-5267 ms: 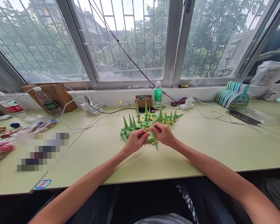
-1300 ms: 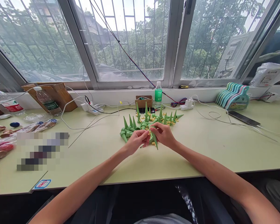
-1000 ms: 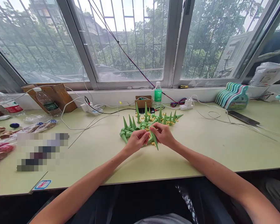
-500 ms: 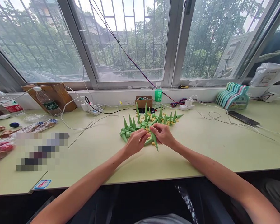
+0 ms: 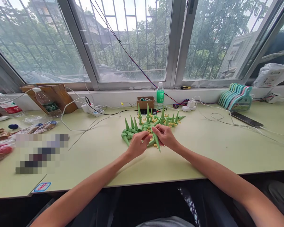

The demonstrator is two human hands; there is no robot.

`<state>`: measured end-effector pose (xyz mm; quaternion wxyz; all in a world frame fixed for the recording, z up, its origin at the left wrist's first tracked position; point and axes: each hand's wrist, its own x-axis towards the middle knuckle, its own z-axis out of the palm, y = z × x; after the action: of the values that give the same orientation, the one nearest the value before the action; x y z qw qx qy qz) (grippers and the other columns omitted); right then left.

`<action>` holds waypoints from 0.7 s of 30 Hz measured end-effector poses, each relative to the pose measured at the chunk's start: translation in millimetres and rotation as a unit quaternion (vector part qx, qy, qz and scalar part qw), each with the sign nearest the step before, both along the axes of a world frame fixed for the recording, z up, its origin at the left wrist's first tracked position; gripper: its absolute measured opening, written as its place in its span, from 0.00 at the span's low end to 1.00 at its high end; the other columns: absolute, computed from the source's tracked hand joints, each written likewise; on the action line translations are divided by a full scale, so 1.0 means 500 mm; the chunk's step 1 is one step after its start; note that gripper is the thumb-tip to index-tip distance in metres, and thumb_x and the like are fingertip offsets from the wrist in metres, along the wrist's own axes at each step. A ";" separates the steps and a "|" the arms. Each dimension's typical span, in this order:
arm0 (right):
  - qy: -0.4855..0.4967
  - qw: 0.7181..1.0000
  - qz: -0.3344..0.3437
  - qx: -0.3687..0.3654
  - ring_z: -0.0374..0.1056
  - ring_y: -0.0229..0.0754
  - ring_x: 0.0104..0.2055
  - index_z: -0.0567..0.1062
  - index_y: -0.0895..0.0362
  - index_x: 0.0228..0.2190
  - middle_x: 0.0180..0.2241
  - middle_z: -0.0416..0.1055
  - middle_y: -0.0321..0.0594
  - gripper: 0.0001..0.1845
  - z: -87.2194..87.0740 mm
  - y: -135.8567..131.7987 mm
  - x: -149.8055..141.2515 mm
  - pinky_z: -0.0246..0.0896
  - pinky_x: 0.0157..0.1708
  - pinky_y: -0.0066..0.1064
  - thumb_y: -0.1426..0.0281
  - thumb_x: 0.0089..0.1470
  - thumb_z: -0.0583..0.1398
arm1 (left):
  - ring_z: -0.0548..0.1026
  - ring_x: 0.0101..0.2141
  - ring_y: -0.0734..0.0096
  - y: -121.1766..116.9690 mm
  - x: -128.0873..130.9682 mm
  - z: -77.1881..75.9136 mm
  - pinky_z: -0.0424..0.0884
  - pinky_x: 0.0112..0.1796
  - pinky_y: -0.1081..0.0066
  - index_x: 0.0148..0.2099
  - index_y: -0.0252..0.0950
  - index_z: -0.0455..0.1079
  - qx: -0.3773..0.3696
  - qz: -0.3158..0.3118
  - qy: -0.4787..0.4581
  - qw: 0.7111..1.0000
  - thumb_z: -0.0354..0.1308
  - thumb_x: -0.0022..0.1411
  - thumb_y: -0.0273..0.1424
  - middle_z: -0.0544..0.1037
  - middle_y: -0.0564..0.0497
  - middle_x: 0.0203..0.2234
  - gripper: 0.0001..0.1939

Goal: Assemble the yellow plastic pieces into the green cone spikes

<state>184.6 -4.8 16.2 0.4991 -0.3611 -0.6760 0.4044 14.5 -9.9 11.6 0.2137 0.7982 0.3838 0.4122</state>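
Between the thumb and fingers of my right hand is a green plant watering spike, its pointed tip slanting down toward me. My left hand is closed in a pinch at the spike's upper end, on a small yellow valve mostly hidden by the fingertips. Just behind both hands lies a pile of similar green spikes, many with yellow valves. Some stand point up and others lie on their sides. The head of the held spike is partly covered by my right fingers.
Behind the pile are a small cardboard box, a phone and a green-labelled bottle. White cables cross the table. A dark phone and turquoise hangers are at right. Bagged items and bottles sit at left.
Both hands stay in nearly the same place, with the spike held throughout. My left fingers shift slightly at its upper end, and the yellow valve glimpsed earlier is now mostly covered.
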 end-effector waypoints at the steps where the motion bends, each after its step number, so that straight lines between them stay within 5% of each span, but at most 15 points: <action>1: -0.002 1.000 -0.004 0.002 0.56 0.32 0.09 0.66 0.55 0.25 0.11 0.58 0.27 0.22 0.001 -0.001 0.000 0.44 0.08 0.25 0.49 0.57 0.55 | 0.62 0.21 0.77 -0.001 0.001 -0.001 0.59 0.25 0.75 0.26 0.35 0.64 -0.021 -0.005 -0.017 1.000 0.49 0.66 0.40 0.69 0.54 0.19 0.18; 10: -0.040 0.998 -0.036 0.044 0.59 0.33 0.13 0.67 0.55 0.28 0.14 0.60 0.29 0.21 -0.006 0.003 0.002 0.52 0.12 0.24 0.49 0.57 0.54 | 0.62 0.15 0.80 0.003 0.013 -0.002 0.57 0.17 0.76 0.26 0.34 0.63 -0.231 -0.114 -0.181 0.949 0.55 0.62 0.45 0.66 0.55 0.16 0.21; 21: -0.063 0.993 -0.055 0.087 0.57 0.32 0.15 0.68 0.56 0.29 0.17 0.59 0.30 0.20 -0.008 0.007 0.003 0.50 0.15 0.23 0.52 0.59 0.53 | 0.65 0.18 0.80 0.006 0.010 0.002 0.59 0.17 0.77 0.27 0.32 0.63 -0.264 -0.134 -0.208 0.932 0.56 0.62 0.44 0.67 0.54 0.19 0.20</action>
<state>185.9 -1.4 12.4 0.5068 -0.3778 -0.7178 0.2919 19.6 -7.0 12.4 0.5451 0.6535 0.3148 0.4204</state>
